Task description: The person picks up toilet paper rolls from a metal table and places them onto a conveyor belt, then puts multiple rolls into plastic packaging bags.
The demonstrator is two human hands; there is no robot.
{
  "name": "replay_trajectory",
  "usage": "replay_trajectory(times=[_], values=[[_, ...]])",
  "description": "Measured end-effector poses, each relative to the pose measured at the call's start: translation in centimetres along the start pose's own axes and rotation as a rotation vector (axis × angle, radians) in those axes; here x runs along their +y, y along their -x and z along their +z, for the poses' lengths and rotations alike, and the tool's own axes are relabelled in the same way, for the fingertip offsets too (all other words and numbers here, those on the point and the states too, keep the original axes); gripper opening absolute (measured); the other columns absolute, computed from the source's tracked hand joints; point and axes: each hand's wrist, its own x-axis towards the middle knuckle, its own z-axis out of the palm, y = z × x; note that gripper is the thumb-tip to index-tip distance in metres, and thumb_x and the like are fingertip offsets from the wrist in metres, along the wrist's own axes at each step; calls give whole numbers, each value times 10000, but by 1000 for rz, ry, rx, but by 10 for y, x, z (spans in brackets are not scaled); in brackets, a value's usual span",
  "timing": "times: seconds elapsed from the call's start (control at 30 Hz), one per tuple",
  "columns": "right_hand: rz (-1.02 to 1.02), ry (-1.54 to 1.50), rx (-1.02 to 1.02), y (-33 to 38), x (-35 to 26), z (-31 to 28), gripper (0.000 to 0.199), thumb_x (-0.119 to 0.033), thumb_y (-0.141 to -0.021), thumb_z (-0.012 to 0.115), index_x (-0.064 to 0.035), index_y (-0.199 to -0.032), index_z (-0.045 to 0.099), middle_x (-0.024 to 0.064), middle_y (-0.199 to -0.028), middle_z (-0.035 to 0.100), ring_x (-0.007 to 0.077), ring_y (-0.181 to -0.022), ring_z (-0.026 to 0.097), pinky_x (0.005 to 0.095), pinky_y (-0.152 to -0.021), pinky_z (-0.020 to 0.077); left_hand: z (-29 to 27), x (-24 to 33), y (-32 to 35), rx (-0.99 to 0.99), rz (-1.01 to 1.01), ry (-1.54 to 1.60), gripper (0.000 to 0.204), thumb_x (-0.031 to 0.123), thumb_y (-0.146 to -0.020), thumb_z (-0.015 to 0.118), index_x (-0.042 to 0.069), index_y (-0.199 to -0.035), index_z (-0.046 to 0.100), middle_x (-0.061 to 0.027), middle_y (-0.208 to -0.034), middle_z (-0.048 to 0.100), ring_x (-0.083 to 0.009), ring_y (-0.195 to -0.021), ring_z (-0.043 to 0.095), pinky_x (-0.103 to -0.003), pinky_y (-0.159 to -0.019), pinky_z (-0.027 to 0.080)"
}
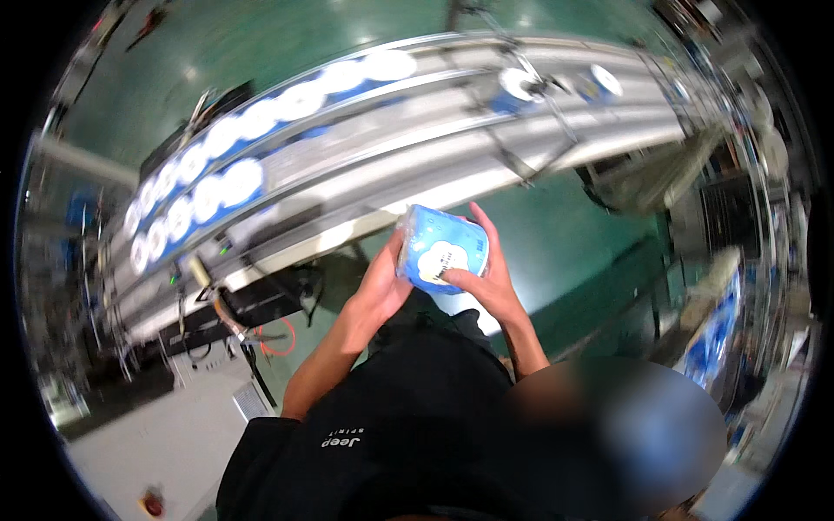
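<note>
Between my two hands is a toilet paper roll (456, 236) in blue printed wrap with a pale cloud-shaped label. Clear film is crinkled at its left end. My left hand (384, 280) is cupped against that end, its fingers mostly hidden behind the roll. My right hand (494, 282) grips the other end, the thumb pressed on the front by the label and a finger reaching up along the far side. Both hands hold the roll in front of my body, just short of the conveyor's near edge.
A long metal conveyor (347, 204) with rails crosses ahead. Two rows of blue-wrapped rolls (300, 102) stand on its left part; two more rolls (601, 82) sit farther right, by a bracket. A grey cabinet (174, 434) stands at lower left, blue packages (717, 326) at right.
</note>
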Motion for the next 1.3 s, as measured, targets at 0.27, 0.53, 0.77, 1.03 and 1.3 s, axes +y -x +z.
replay_trajectory(times=[0.27,0.53,0.77,1.03,1.3], values=[[6,539,628,122,-4,-161,1303,-333,-612,979,2,-1597,194,241,-1480,396,390,-1415,405,465,-1166,379,151,-150,-71,-287,-221,-355,627,500,-1095,396,49,-1529,426,-128,-1457,545,-242,-1326,551,-423,-1129,422],[-134,637,889,238,-17,-286,1214,-383,-655,959,-47,-1593,263,241,-1540,320,409,-1449,367,467,-1192,356,254,-297,-141,-342,-742,-134,579,466,-1091,419,19,-1448,513,-137,-1416,606,-280,-1301,588,-436,-1121,456],[55,618,1384,266,-1,-392,985,-461,-763,867,-53,-1537,415,235,-1421,476,424,-1285,545,479,-1055,479,360,-404,-203,-551,-1017,-340,610,512,-1110,324,38,-1448,508,-109,-1435,594,-248,-1315,571,-421,-1132,443],[-221,-141,1779,352,-16,-523,783,-303,-898,798,46,-1494,428,178,-1438,537,234,-1311,516,352,-1123,398,496,-510,-249,-829,-1266,-637,620,471,-1092,428,35,-1529,380,-155,-1567,437,-302,-1381,500,-467,-1150,406],[335,502,2662,506,42,-573,875,-318,-842,827,48,-1509,396,230,-1397,504,353,-1316,502,417,-1108,405,570,-602,-308,-1034,-1402,-942,536,377,-1108,425,-42,-1443,436,-237,-1466,537,-320,-1336,555,-442,-1126,453]])
